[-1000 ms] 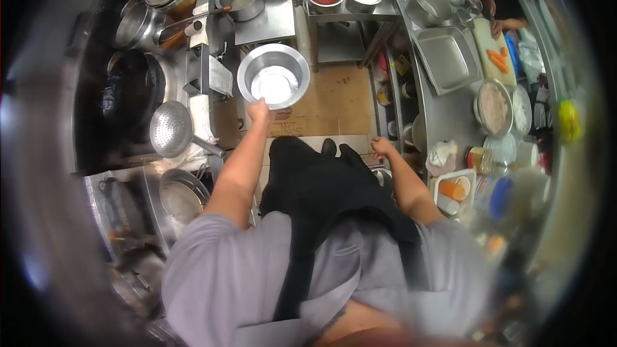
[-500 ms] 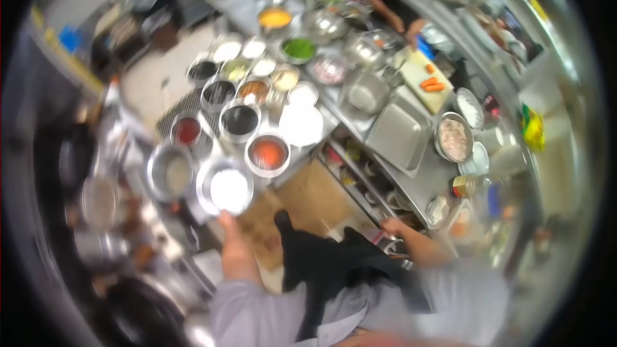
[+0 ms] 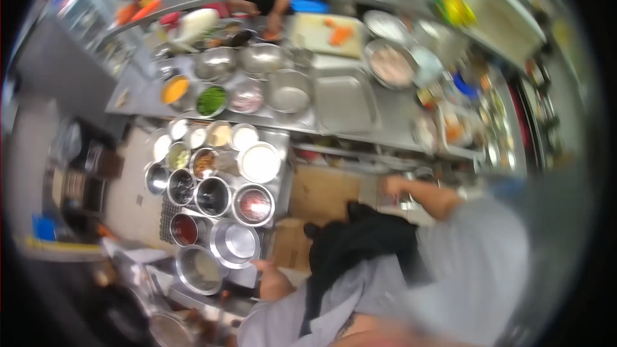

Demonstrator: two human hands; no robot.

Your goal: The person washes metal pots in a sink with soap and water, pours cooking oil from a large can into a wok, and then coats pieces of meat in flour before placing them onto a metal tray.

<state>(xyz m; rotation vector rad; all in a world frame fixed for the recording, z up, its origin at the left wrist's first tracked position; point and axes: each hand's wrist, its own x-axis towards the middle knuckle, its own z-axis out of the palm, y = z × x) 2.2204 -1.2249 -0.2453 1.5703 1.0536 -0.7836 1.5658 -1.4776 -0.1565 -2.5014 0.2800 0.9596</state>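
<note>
My left hand (image 3: 265, 267) is at the near right edge of a wide metal pot (image 3: 226, 258), its fingertips close to the rim. Blur hides whether they touch or grip it. My right hand (image 3: 393, 186) is lowered beside the counter's lower shelf, and its fingers are smeared by motion. Around the left hand stand a deep metal pot (image 3: 183, 277) with pale contents and a container of dark red sauce (image 3: 184, 230). Just beyond is a bowl with a red content (image 3: 253, 205).
Several round containers crowd the side table (image 3: 277, 154). Along the counter (image 3: 393, 115) are an empty steel tray (image 3: 346, 103), a cutting board (image 3: 308, 35) with carrots (image 3: 340, 34), and a bowl of pale meat (image 3: 391, 64). A co-worker's hand (image 3: 275, 24) shows behind it.
The view has swung round, so the counter now runs across the top. My left hand stays near the wide pot's rim; my right hand is still low by the shelf.
</note>
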